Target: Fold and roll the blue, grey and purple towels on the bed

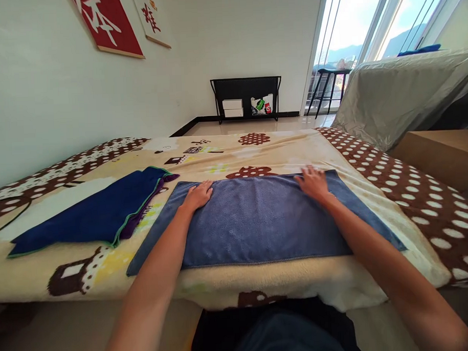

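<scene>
A cream blanket (pixel 291 276) w/ brown dotted borders takes up most of the view. Past its R edge: a bulky piece under clear plastic sheeting (pixel 403 87), w/ a cardboard box (pixel 436 153) nearer the camera. In the bkgd, a black rack (pixel 246 86) stands by the far wall, holding white boxes (pixel 232 108) & a printed bag (pixel 262 105); a dark stool (pixel 332 71) is by the window. The grey-blue towel (pixel 258 220) lies spread on the blanket, centre front, its long sides running L–R, pretty flat w/ faint creases. To its L, apart from it, a navy cloth (pixel 93 211) w/ green edging lies at an angle, purple cloth (pixel 133 225) showing under its R side. Both hands are palm-down on the towel: L hand (pixel 198 195) near its far L corner, fingers extended & fairly close together; R hand (pixel 314 184) near the far R corner, fingers spread wider, tips a bit blurred & reaching the far edge. Neither hand grips anything.
</scene>
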The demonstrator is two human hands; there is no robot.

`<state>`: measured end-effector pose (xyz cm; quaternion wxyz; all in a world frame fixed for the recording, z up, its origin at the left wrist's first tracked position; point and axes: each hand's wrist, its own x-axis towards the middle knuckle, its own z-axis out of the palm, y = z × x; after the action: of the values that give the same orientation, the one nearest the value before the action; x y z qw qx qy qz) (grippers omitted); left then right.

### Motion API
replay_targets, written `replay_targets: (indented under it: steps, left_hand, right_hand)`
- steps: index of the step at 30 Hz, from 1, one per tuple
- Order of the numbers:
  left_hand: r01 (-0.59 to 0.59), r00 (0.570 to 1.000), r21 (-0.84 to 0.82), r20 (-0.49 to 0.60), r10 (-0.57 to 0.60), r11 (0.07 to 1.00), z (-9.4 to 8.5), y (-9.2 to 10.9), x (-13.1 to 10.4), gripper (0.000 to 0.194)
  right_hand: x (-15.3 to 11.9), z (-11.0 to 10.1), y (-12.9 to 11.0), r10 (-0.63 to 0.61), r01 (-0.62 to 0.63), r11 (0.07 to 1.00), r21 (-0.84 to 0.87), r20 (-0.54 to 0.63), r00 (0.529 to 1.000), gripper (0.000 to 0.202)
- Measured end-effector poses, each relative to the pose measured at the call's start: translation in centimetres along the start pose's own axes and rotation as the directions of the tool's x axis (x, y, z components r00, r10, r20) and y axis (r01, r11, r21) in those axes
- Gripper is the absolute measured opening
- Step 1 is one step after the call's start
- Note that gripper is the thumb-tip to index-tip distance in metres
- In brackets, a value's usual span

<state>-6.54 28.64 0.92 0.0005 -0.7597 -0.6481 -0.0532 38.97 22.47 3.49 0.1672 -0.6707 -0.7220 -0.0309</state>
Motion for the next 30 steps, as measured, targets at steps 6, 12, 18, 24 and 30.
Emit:
replay_targets:
  steps: [6,12,18,24,30]
  left_hand:
    - [0.064,0.997,0.021,0.037,-0.065,0.998,-0.6,0.8,0.0,0.057]
    - [0.182,0.982,0.021,-0.064,-0.18,0.983,-0.8,-1.2,-2.0,0.064]
    - [0.21,0.978,0.01,0.013,-0.21,0.978,-0.5,-2.7,-1.5,0.06]
    - [0.223,0.974,0.031,-0.047,-0.221,0.974,-0.6,-0.3,-1.1,0.063]
    - [0.13,0.991,0.028,0.001,-0.13,0.991,-0.7,-1.0,-1.6,0.059]
  right_hand:
    - [-4.9,2.3,-18.4,-0.815,0.781,0.572,0.251,0.061,0.577,0.066]
    - [-7.9,4.7,-24.5,-0.798,0.725,0.581,0.369,0.086,0.596,0.068]
    - [-9.1,3.7,-23.0,-0.843,0.762,0.487,0.427,0.001,0.538,0.066]
    - [-8.3,2.7,-22.6,-0.85,0.758,0.469,0.454,0.001,0.526,0.057]
    - [-9.4,3.7,-21.6,-0.779,0.708,0.614,0.348,0.125,0.614,0.072]
